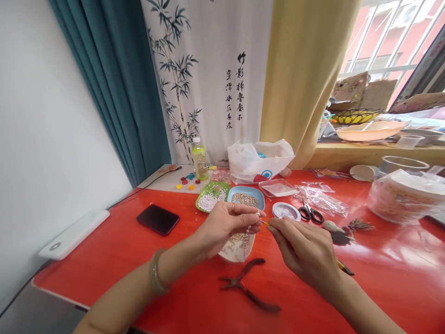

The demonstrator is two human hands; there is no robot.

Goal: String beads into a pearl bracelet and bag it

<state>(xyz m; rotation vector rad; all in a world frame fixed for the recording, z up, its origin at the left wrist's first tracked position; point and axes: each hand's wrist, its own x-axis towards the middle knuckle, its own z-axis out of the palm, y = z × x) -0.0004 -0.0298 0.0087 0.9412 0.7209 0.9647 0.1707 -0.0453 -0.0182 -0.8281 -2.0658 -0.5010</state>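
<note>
On the red tabletop [114,264], a black phone [158,219] is lying left of and farther back than the pliers [238,282], and a green tray [212,197] of pearly beads is sitting well behind them. With our left hand [222,227], above and behind the pliers, we are pinching a beaded strand [248,239] in our grip, and it is hanging over the white tray [231,253] just behind them. To the pliers' right, we are clasping a slim yellow tool [265,223] in our right hand's [308,246] grip, while scissors [310,214] are lying farther back on that side.
</note>
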